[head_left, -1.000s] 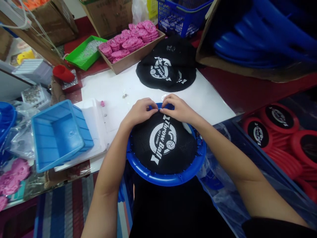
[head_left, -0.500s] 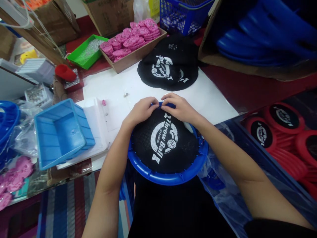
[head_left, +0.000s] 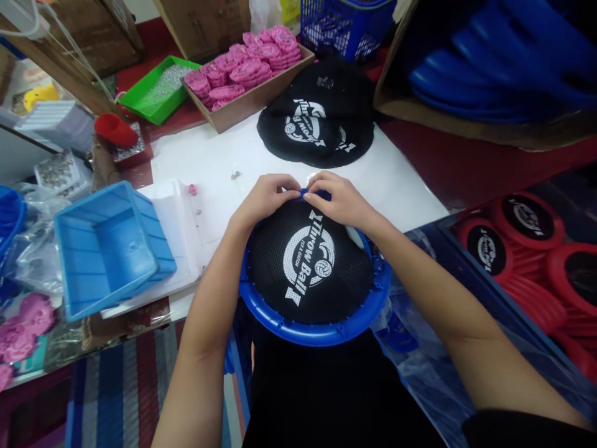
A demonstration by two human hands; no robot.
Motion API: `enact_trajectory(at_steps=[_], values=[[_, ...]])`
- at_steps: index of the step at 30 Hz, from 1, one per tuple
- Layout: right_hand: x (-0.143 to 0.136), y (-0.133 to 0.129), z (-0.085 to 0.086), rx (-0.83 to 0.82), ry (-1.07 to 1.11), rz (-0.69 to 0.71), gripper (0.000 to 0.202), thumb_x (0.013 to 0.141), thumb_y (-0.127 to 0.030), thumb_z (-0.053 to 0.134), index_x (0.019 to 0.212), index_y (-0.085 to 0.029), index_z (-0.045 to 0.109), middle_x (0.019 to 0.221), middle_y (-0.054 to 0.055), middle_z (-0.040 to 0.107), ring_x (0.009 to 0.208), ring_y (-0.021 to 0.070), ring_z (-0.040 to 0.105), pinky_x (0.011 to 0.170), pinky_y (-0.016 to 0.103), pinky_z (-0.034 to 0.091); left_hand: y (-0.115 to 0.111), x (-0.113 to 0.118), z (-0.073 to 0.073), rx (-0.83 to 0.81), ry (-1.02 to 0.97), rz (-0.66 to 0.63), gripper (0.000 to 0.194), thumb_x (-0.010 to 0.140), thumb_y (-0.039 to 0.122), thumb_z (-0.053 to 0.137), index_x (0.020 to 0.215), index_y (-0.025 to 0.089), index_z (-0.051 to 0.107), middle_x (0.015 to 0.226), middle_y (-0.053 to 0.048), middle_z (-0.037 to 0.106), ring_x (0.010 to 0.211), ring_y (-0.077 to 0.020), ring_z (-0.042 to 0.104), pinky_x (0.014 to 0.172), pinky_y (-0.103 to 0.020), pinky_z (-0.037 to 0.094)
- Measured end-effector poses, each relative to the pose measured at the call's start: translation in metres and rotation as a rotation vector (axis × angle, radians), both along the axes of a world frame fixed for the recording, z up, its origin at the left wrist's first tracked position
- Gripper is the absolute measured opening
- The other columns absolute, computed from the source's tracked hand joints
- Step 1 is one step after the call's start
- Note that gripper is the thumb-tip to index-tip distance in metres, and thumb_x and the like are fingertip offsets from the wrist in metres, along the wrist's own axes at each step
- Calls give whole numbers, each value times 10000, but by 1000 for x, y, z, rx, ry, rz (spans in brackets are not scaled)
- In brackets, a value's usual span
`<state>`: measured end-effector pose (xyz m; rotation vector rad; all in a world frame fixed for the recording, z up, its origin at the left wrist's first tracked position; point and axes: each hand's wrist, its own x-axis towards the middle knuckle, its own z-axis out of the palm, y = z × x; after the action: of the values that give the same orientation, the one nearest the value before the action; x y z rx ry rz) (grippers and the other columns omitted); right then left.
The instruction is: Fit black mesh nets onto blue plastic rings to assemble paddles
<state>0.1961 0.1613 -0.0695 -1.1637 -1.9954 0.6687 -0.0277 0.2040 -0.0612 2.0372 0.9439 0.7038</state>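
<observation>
A blue plastic ring [head_left: 317,336] lies over my lap at the table's edge, with a black mesh disc [head_left: 265,267] printed "Throw Ball" spread inside it. My left hand [head_left: 270,198] pinches the mesh edge and rim at the far side of the ring. Right beside it, my right hand [head_left: 338,196] grips the same far rim, thumb and fingertips together. Small pegs show along the near part of the ring. Beyond my hands, more black mesh discs [head_left: 317,87] lie stacked on the white sheet.
An open blue bin [head_left: 112,249] stands at the left. Farther back are a green tray [head_left: 153,112], a cardboard tray [head_left: 261,96] of pink pieces and a blue basket [head_left: 347,28]. Blue rings [head_left: 471,74] fill a carton; red rings [head_left: 527,274] lie in a crate at right.
The view has shifted slightly. Both hands stay at the far rim, with their fingertips a little closer together; the ring and mesh have hardly moved.
</observation>
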Motion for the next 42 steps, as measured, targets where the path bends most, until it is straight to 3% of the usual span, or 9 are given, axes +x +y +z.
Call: enact_trajectory(at_steps=[7, 17, 25, 33, 38, 42], values=[[2, -3, 1, 3, 34, -2, 153, 918, -257, 704, 778, -263, 644, 1042, 66, 736, 1053, 309, 686, 1011, 537, 527, -2, 1, -3, 34, -21, 20, 64, 893, 199, 720, 925, 190, 775, 929, -26, 807, 847, -173, 687, 822, -330, 521], [2, 2, -5, -19, -31, 28, 179, 1018, -224, 555, 856, -276, 499, 1050, 84, 653, 1106, 305, 614, 1036, 509, 504, -2, -3, -2, 72, 20, 18, 33, 902, 195, 734, 910, 199, 766, 914, -25, 798, 825, -167, 677, 827, -328, 521], [-2, 6, -10, -29, -109, -32, 209, 1039, -232, 527, 864, -277, 421, 1023, 85, 570, 1014, 287, 573, 962, 483, 528, 0, -3, -2, 105, 34, 28, 37, 905, 204, 732, 921, 199, 764, 921, -27, 801, 833, -173, 691, 812, -319, 529], [-2, 10, -19, -20, -164, -79, 233, 1038, -208, 589, 829, -258, 497, 1097, 104, 548, 1016, 292, 607, 1019, 528, 562, 0, -2, -3, 125, 113, -29, 169, 906, 115, 649, 920, 209, 789, 953, -41, 817, 877, -182, 716, 824, -315, 520], [1, 21, -15, -25, -324, 21, 189, 1008, -200, 624, 840, -232, 542, 1088, 127, 558, 976, 300, 613, 979, 526, 572, -5, -4, 2, 153, 179, -55, 216, 949, 136, 596, 1008, 215, 789, 1041, -50, 810, 945, -190, 715, 873, -330, 529], [4, 22, -10, -18, -352, 67, 189, 1030, -197, 570, 850, -228, 522, 1039, 110, 577, 984, 271, 595, 943, 453, 550, -14, -1, 8, 241, 199, -84, 217, 999, 189, 578, 1069, 190, 783, 1099, -81, 778, 987, -208, 699, 909, -354, 531]])
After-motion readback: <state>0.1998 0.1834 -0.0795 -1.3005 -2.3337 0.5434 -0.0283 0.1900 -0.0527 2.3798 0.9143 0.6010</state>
